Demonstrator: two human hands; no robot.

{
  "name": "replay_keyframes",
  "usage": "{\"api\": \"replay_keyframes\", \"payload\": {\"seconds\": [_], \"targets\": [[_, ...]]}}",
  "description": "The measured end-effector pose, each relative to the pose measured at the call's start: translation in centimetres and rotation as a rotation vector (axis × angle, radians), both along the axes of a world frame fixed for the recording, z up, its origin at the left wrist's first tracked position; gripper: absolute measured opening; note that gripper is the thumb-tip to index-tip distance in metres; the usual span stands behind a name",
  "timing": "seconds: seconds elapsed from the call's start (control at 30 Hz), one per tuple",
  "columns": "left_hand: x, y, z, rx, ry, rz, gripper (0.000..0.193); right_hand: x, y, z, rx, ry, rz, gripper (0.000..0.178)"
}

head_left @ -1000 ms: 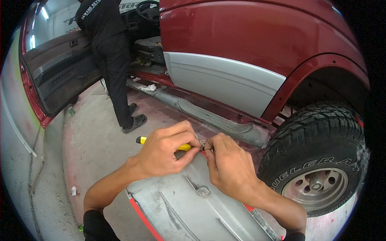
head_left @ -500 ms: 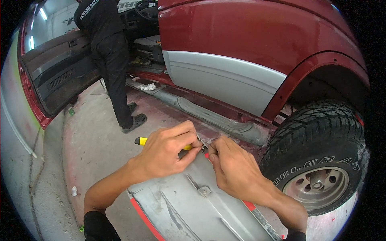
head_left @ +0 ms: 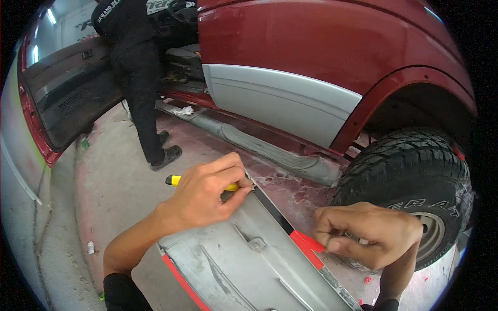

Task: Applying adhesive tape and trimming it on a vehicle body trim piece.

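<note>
I counted one pair of bare hands at work, one left hand [head_left: 210,194] and one right hand [head_left: 371,233]. There was one yellow tool [head_left: 175,180], one loose grey panel [head_left: 223,259] and, along its edges, two red strips [head_left: 307,244]. Past them I saw one red vehicle [head_left: 290,41], with one open door [head_left: 67,98], one steering wheel [head_left: 178,18], one side step [head_left: 244,140] and one big tyre [head_left: 399,155] in sight. One co-worker [head_left: 132,72] stood there, in two dark clogs [head_left: 171,155]. I made out one crumpled white wad [head_left: 183,111] on the step, one white scrap [head_left: 91,247] on the floor, and two bright light tubes [head_left: 51,16]. Small red bits [head_left: 368,280] numbered at least three.
</note>
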State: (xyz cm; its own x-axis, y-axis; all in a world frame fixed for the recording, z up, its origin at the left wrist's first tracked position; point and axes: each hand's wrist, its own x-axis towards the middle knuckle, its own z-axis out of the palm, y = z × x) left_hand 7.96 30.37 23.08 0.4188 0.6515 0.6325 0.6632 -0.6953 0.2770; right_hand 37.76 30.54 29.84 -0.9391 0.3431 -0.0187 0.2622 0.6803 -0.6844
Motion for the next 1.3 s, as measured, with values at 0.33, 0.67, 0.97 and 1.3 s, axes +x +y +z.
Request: {"api": "replay_keyframes", "payload": {"seconds": [0.33,0.67,0.97,1.3], "targets": [[-0.7,0.5,-0.2,0.025,-0.017,-0.005,0.012,5.1,-2.2,0.6,-0.298,0.044,0.216,0.016],[-0.7,0.6,-0.4,0.051,-0.049,-0.013,0.011,14.4,-5.7,1.2,-0.391,0.71,0.175,0.017],[-0.8,0.3,0.4,0.02,-0.03,-0.056,0.01,7.7,-1.4,-4.8,0.801,-0.066,-0.593,0.023],[-1.4,0.4,1.0,-0.08,-0.032,-0.017,0.011,1.6,-4.4,-6.9,0.167,-0.571,-0.273,0.062]]}}
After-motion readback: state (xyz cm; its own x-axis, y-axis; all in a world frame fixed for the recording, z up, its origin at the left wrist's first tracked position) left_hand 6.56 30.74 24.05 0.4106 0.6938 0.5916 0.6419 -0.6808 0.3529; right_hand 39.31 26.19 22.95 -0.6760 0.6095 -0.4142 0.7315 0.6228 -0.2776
